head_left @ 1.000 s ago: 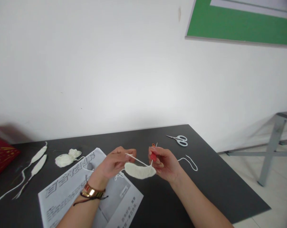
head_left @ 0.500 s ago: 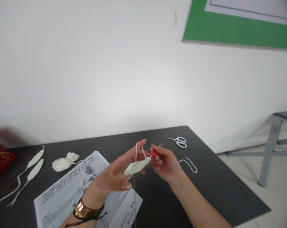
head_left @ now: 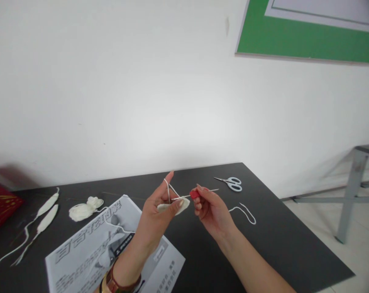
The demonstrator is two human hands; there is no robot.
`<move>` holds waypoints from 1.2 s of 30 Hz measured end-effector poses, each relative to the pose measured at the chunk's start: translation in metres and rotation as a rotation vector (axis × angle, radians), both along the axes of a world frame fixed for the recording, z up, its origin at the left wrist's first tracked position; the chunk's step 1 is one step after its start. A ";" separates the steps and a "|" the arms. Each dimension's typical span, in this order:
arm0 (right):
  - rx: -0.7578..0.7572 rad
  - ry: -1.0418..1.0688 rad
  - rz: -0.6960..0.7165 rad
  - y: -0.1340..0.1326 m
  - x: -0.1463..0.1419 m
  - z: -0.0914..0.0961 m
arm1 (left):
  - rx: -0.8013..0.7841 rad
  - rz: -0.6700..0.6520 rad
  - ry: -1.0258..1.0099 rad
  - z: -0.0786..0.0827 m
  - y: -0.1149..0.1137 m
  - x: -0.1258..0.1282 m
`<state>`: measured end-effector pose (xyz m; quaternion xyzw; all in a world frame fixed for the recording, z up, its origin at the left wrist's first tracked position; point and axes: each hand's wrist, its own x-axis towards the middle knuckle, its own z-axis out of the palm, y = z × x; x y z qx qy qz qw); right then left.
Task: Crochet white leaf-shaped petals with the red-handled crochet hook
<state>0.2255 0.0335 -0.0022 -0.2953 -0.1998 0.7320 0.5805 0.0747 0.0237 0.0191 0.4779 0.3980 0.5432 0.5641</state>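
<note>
My left hand point(head_left: 156, 213) pinches a white crocheted petal point(head_left: 182, 206) between thumb and fingers. White yarn point(head_left: 169, 188) loops over its raised index finger and runs down to the petal's upper edge. In my right hand point(head_left: 213, 211) is a crochet hook point(head_left: 195, 194) with a red grip, held between thumb and fingers. Its thin metal shaft points left and meets the yarn at the petal's edge; the tip is hard to make out. Part of the petal lies hidden behind my left thumb.
A printed sheet point(head_left: 80, 252) lies under my left arm on the dark table point(head_left: 294, 260). Two finished-looking white petals point(head_left: 48, 218) and a yarn bundle point(head_left: 82, 211) are at left, near a red box point(head_left: 3, 207). Scissors point(head_left: 233, 184) and a yarn piece point(head_left: 248, 215) lie at right.
My left thumb has closed onto the petal, which has turned to lie more level. The left hand's fingers have drawn together, and the hook now lies nearly level at the petal's edge.
</note>
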 end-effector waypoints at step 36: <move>0.800 -0.370 -0.156 -0.016 0.009 0.008 | -0.166 -0.444 -0.284 0.014 0.008 -0.036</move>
